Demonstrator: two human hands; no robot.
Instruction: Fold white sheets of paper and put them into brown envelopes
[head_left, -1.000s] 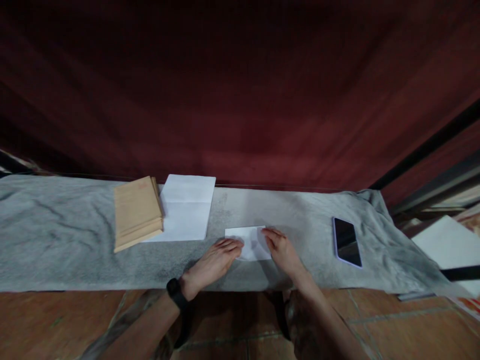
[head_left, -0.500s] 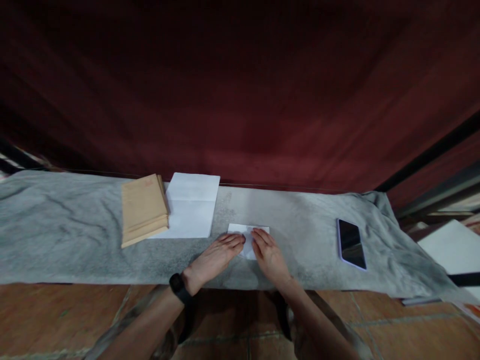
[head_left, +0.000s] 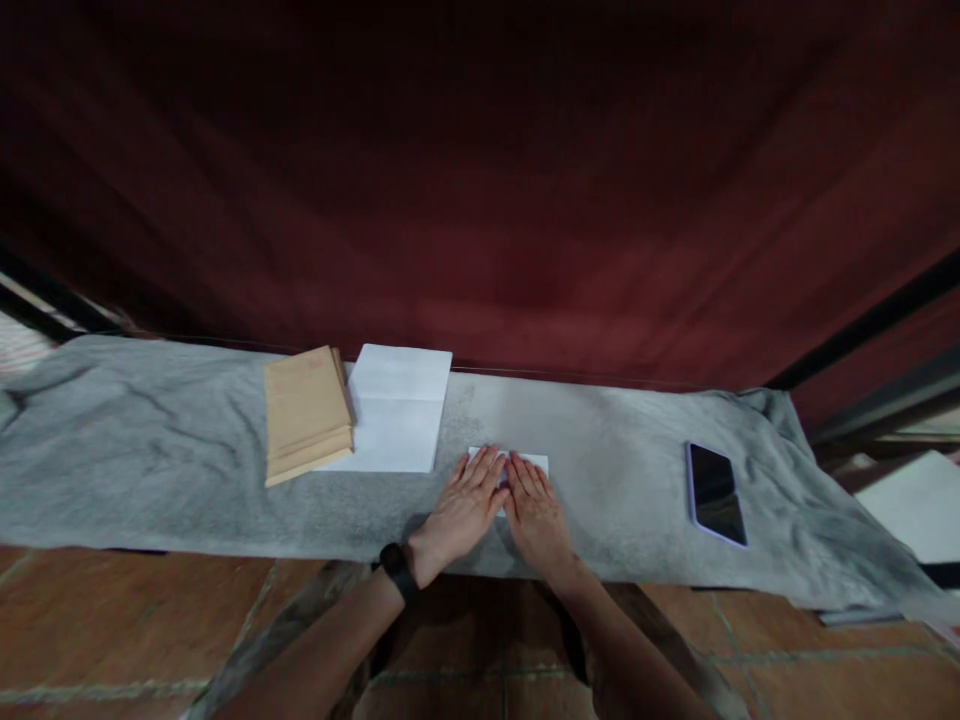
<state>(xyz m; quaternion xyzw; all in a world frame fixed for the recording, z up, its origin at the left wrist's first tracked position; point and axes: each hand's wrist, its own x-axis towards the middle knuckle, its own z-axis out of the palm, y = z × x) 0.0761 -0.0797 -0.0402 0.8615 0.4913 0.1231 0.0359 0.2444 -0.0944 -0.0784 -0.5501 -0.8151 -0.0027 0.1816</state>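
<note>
A small folded white paper (head_left: 537, 463) lies on the grey cloth (head_left: 150, 470) that covers the table. My left hand (head_left: 465, 510) and my right hand (head_left: 534, 515) rest flat on it side by side, fingers stretched out and pressing down, so most of the paper is hidden. A black band sits on my left wrist. A larger white sheet (head_left: 394, 410) with a crease lies to the left. Beside it is a stack of tan envelopes (head_left: 306, 412).
A dark phone (head_left: 716, 492) lies face up on the cloth to the right. A dark red curtain (head_left: 480, 180) hangs behind the table. A white board (head_left: 911, 505) shows at the far right edge. Brown floor tiles run below the table's front edge.
Both hands have come together over the folded paper: the right slid left, the left moved up onto it. More of the paper is covered now. The camera view shifted slightly.
</note>
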